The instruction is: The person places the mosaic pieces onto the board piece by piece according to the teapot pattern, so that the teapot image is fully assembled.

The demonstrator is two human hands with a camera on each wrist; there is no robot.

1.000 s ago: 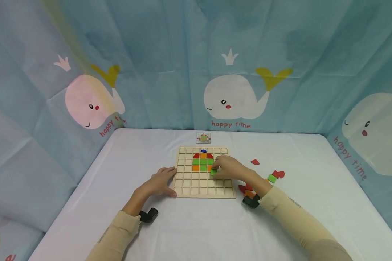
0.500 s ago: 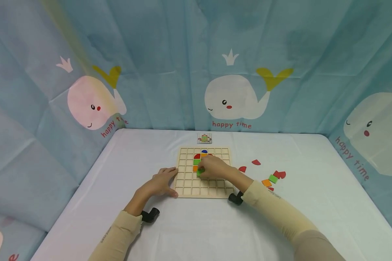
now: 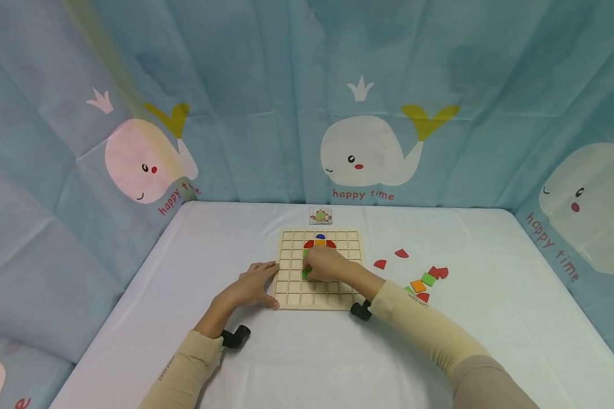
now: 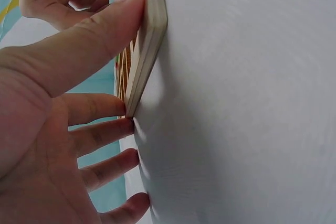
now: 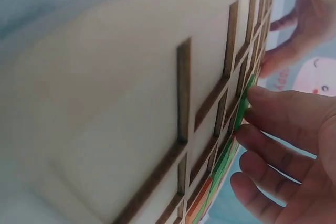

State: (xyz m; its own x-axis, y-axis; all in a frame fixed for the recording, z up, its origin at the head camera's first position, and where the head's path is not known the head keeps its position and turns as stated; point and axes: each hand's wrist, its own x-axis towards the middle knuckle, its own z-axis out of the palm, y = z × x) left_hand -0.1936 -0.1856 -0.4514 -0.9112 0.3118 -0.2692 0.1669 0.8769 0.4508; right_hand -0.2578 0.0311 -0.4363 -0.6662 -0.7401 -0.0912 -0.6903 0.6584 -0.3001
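Note:
A wooden grid board lies on the white table. Near its left edge is my left hand; its spread, mostly straight fingers and its thumb touch the board's edge and corner in the left wrist view. Over the middle of the board, my right hand has its thumb and fingertips on a green square tile, pinching it at a cell. A blue half-round tile, red quarter-round tiles and an orange square tile sit in the upper cells. My right hand hides other tiles.
A small picture card lies behind the board. To the right are several loose pieces, among them a red quarter-round piece, a loose orange square and a loose green square. A blue whale-print curtain stands behind the table.
My right hand has moved left across the board with the green square tile, from the right of the coloured tiles to their left side. The left hand stays at the board's edge.

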